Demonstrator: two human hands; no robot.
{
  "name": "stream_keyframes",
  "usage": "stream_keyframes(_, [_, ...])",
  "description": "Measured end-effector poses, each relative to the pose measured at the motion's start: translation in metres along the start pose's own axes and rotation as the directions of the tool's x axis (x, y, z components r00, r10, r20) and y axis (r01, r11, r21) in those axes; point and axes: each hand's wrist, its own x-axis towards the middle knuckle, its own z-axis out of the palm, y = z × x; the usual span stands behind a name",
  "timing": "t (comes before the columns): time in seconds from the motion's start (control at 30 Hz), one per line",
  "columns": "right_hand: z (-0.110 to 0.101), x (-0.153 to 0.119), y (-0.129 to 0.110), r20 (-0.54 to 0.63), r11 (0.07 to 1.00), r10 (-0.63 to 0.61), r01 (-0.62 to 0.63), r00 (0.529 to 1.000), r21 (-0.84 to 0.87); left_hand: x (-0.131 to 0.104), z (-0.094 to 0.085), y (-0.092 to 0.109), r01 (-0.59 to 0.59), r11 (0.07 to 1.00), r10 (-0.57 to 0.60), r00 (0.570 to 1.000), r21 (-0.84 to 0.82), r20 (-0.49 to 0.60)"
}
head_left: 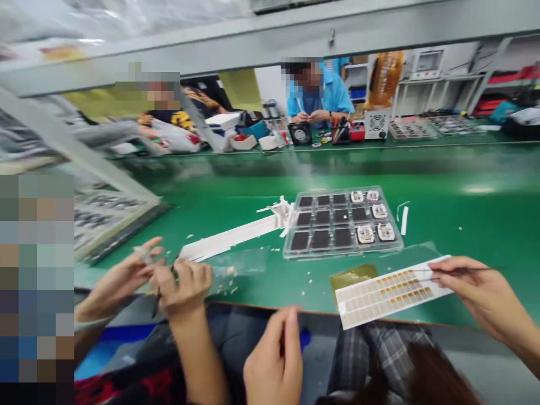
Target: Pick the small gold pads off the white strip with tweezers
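Observation:
My left hand (276,354) is at the bottom centre, thumb and forefinger pressed together; anything small between them is too blurred to make out. My right hand (476,287) is closed on the right end of a white sheet (365,301) with rows of pale and amber stickers. Thin dark tweezers (472,271) are in that same hand, tips over the sheet. Partly under the sheet's left end lies an olive-yellow film (354,275). Behind them stands a clear compartment tray (291,253) with black pads and several white square parts (365,234).
White paper strips (232,237) and a clear bag (244,264) lie left of the tray. A neighbour's hands (181,281) work at the left. Across the green bench (464,197) sits a person in blue (337,95). A metal beam (253,45) spans above.

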Motion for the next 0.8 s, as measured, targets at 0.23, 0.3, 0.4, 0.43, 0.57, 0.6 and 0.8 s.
stream_keyframes(0.23, [0.038, 0.036, -0.001, 0.126, 0.975, 0.182, -0.196, 0.975, 0.105, -0.002, 0.029, 0.028, -0.266, 0.956, 0.284, 0.943, -0.120, 0.171])
stream_keyframes(0.3, [0.042, 0.045, 0.007, 0.112, 0.974, 0.174, -0.188, 0.978, 0.125, -0.004, 0.036, 0.031, -0.277, 0.953, 0.298, 0.928, -0.120, 0.224])
stream_keyframes(0.4, [0.047, 0.051, 0.015, 0.104, 0.974, 0.169, -0.182, 0.980, 0.134, -0.007, 0.040, 0.031, -0.270, 0.956, 0.291, 0.920, -0.112, 0.262])
stream_keyframes(0.43, [0.048, 0.052, 0.017, 0.103, 0.973, 0.170, -0.184, 0.980, 0.140, -0.007, 0.040, 0.030, -0.272, 0.956, 0.292, 0.918, -0.110, 0.267])
stream_keyframes(0.57, [0.052, 0.050, 0.023, 0.097, 0.968, 0.181, -0.195, 0.979, 0.159, -0.007, 0.040, 0.032, -0.248, 0.962, 0.271, 0.921, -0.116, 0.279])
stream_keyframes(0.6, [0.052, 0.050, 0.025, 0.097, 0.967, 0.183, -0.197, 0.978, 0.162, -0.008, 0.039, 0.032, -0.236, 0.965, 0.260, 0.923, -0.118, 0.284])
stream_keyframes(0.8, [0.054, 0.060, 0.032, 0.136, 0.962, 0.190, -0.212, 0.972, 0.174, -0.007, 0.036, 0.019, -0.248, 0.962, 0.273, 0.907, -0.118, 0.321])
